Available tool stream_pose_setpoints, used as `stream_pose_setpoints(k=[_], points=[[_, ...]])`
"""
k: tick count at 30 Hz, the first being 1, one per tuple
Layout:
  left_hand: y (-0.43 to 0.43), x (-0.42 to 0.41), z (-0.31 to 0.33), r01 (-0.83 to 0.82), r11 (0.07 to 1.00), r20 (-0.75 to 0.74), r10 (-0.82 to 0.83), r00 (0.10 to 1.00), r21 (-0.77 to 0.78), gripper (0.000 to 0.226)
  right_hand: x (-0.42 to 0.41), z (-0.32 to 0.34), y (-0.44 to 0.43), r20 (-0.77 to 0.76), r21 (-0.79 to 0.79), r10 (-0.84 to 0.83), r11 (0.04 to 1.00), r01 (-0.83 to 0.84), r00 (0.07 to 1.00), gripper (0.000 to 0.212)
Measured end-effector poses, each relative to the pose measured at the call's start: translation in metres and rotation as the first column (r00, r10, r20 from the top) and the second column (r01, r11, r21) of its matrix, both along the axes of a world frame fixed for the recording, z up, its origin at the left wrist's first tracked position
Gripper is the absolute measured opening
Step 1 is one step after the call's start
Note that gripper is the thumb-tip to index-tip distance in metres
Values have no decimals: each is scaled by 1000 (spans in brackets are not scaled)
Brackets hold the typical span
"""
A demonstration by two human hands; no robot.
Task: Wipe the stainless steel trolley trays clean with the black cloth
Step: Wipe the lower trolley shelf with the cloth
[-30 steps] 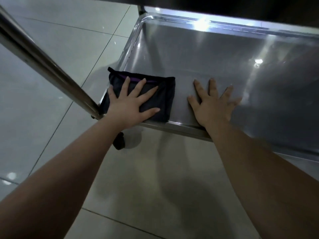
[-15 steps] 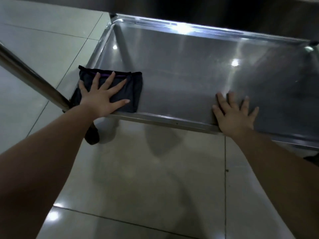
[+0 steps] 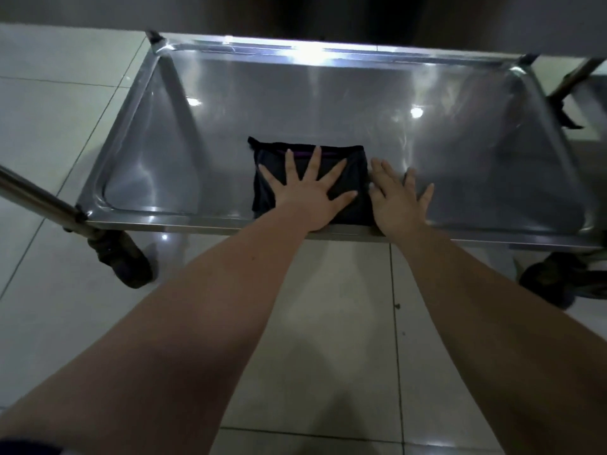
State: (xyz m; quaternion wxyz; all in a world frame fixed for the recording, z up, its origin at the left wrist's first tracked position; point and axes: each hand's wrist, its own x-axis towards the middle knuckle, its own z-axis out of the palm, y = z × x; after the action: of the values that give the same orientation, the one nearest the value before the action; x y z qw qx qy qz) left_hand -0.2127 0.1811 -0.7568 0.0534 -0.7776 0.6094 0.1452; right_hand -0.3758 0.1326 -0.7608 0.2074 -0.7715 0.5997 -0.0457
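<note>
The black cloth point(image 3: 262, 195), folded into a pad, lies on the trolley tray point(image 3: 476, 142) against the middle of its near edge, with its longer side along that edge. The left hand point(image 3: 312, 195) presses flat on it, the grip spread wide and fingers pointing to the far edge. The right hand point(image 3: 399, 201) lies flat on bare steel, its grip also spread, touching the cloth's right side. It probably blocks a stroke to the right until it lifts or slides. Bare tray lies open to the left corners and towards the far rim, whose raised lip bounds every stroke.
</note>
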Motion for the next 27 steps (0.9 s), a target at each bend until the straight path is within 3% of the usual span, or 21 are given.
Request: stream_pose_setpoints(k=[3,5,8,11,14,17,19,22,24,27], points=[[5,12,8,-16,999,-79,14,997,-35,57,-2,8,4,218,-17,-13,1000,17,976,45],[12,18,16,11,994,-121,-23,992,-105,55,-1,17,11,311,-179,161,978,-109,937,38],[40,28,25,84,936,-153,-144,978,-342,48,-5,25,19,246,-321,414,888,-329,876,29],[69,39,24,151,819,-123,-260,958,-554,27,-15,22,24,147,-258,489,858,-444,860,33],[77,45,19,149,817,-185,-297,937,-556,26,-16,17,23,147,-293,446,872,-392,883,19],[73,42,23,145,880,-214,-265,940,-453,47,0,29,23,129,-286,382,898,-335,915,12],[69,41,36,156,905,-208,-254,945,-396,53,5,49,24,236,-255,301,937,-240,924,14],[68,29,67,55,931,-315,-177,932,-360,41,-9,81,31,391,-108,187,982,-156,901,30],[71,10,91,15,939,-333,-137,933,-344,33,-29,97,44,343,-20,58,998,-54,937,31],[88,-28,122,96,959,-286,-174,942,-266,31,-66,123,73,249,44,-65,997,56,966,18]])
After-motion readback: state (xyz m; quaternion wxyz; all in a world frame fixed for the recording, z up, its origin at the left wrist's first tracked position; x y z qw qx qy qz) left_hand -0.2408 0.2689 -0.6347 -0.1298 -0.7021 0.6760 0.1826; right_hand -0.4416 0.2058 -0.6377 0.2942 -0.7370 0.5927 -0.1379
